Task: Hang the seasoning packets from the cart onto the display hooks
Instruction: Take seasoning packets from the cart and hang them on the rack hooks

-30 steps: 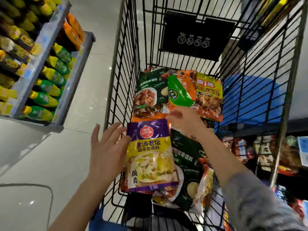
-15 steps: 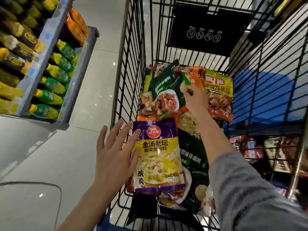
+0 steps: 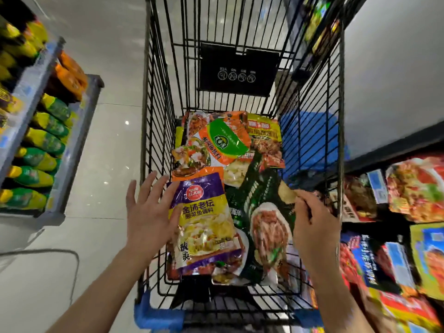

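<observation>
Gripping a dark green seasoning packet (image 3: 266, 212) by its upper right edge, the right hand (image 3: 312, 227) has its fingers curled round the packet's rim near the right wall of the black wire shopping cart (image 3: 310, 131). That packet, printed with a bowl of shredded meat, is tilted and lies over the other packets in the cart's near right part. The left hand (image 3: 151, 212) is spread, fingers straight and fanned, its palm and fingertips against the left edge of a purple and yellow seasoning packet (image 3: 204, 224) that lies on top of the pile along the cart's near left side. This hand grasps nothing; it only rests against the packet.

Farther up the cart, toward its far end, an orange packet with a green label (image 3: 223, 145) lies across the heap, and a yellow and red packet (image 3: 266, 138) sits just beside it against the right wall. More packets are partly buried beneath these. A black warning placard (image 3: 237, 68) hangs on the far end of the cart.

On the left, a shelf (image 3: 69, 140) holds rows of green bottles with yellow caps (image 3: 45, 140), blurred. On the right, display racks (image 3: 396, 212) carry bright red and orange packets, also blurred. Pale tiled floor (image 3: 108, 68) shows between shelf and cart.
</observation>
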{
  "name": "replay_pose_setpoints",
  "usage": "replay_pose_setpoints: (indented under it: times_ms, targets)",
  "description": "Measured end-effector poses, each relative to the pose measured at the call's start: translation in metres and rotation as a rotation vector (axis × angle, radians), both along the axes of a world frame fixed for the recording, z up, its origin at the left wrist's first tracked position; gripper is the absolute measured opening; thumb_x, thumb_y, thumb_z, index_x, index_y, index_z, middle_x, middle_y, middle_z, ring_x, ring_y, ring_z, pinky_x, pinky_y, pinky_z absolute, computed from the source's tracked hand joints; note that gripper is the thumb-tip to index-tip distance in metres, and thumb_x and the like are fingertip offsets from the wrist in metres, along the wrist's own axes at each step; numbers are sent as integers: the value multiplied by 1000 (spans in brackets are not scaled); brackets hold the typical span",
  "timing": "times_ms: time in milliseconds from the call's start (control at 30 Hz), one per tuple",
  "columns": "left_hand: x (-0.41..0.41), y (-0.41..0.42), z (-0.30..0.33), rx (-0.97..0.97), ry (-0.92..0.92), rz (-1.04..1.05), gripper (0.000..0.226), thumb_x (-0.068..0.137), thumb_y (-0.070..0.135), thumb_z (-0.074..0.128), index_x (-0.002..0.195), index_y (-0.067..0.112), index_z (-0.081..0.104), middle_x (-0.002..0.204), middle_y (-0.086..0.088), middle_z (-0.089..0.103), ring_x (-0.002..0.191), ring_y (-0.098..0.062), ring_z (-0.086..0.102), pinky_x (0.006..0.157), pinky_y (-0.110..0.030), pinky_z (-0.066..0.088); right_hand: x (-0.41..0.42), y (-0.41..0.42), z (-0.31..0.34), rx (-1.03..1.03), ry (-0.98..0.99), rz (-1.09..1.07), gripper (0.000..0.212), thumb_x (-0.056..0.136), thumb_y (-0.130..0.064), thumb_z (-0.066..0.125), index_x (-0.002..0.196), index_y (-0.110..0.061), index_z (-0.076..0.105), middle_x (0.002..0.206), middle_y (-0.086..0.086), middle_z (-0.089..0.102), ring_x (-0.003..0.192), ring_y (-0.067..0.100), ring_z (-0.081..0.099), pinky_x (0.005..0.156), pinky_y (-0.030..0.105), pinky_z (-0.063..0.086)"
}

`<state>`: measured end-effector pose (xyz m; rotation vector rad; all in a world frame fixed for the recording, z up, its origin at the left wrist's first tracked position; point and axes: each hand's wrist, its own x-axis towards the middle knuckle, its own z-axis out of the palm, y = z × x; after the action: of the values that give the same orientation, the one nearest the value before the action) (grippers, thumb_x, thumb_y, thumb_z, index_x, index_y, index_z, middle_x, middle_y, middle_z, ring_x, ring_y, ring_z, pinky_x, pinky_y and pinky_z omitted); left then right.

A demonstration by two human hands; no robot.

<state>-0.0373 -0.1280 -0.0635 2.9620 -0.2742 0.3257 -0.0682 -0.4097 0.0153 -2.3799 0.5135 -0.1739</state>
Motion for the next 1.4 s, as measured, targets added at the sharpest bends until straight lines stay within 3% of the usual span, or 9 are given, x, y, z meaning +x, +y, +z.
replay_pose_setpoints:
  times_ms: [67, 200, 300, 533, 667, 767, 1033, 1200, 1400]
  targets:
    - [0, 0, 0, -10, -9, -3, 47, 88, 41, 48, 124, 14, 61, 125, -12, 61, 129, -31, 42, 110, -55, 21, -29, 2, -13, -18, 122, -57, 25, 96, -21, 50, 116, -13, 63, 92, 9, 71, 74, 25, 61, 57, 28, 38]
    - [0, 0, -2, -11, -29, 3, 48, 89, 41, 49, 127, 15, 59, 125, -11, 61, 129, -30, 45, 110, -56, 21, -64, 7, -34, -383, 861, 179, 39, 97, -21, 39, 136, -23, 36, 108, 2, 65, 98, 25, 62, 73, 30, 43]
    - [-2, -2, -1, -28, -40, 10, 47, 89, 40, 48, 127, 14, 58, 125, -12, 62, 129, -30, 45, 111, -56, 20, -56, 7, -39, -459, 984, 304, 43, 95, -19, 39, 137, -24, 34, 109, 1, 65, 101, 22, 63, 69, 29, 41]
    - [-2, -1, 0, 32, -27, 8, 48, 91, 40, 47, 129, 14, 58, 124, -12, 62, 129, -31, 46, 112, -55, 19, 47, -9, -111, -396, 736, 573, 58, 93, -50, 48, 141, -20, 33, 127, 6, 56, 113, 27, 54, 85, 37, 47]
    - [-1, -1, -1, 71, -18, 5, 45, 91, 39, 47, 126, 14, 60, 123, -9, 63, 129, -28, 44, 113, -53, 19, 99, -29, -168, -387, 936, 602, 93, 75, -69, 59, 145, -22, 22, 142, 10, 44, 123, 32, 48, 100, 45, 41]
    - [-1, -1, -3, 86, -26, 8, 42, 90, 37, 51, 125, 15, 59, 122, -8, 64, 127, -28, 47, 112, -53, 22, 106, -41, -185, -384, 935, 566, 93, 73, -61, 68, 145, -23, 23, 143, 12, 35, 127, 33, 42, 97, 43, 41]
    - [-2, -2, -4, 94, -55, 5, 41, 88, 33, 58, 125, 16, 59, 122, -7, 64, 126, -28, 48, 106, -51, 29, 101, -49, -182, -285, 852, 522, 66, 74, -40, 76, 129, -26, 42, 123, 3, 59, 113, 28, 55, 89, 38, 44]
    - [-3, -2, -3, 101, -37, -17, 41, 88, 34, 55, 125, 17, 60, 123, -7, 63, 127, -28, 47, 108, -50, 23, 76, -37, -156, -485, 592, 639, 9, 89, -23, 60, 97, -21, 64, 90, 2, 66, 90, 23, 60, 77, 31, 39]
    - [-4, -3, 0, 110, -8, -24, 43, 91, 38, 45, 126, 17, 60, 123, -8, 63, 128, -28, 46, 109, -53, 22, 16, -24, -104, -638, 170, 722, 32, 48, 3, 80, 58, -17, 57, 40, -2, 45, 37, 22, 44, 56, 27, 40]
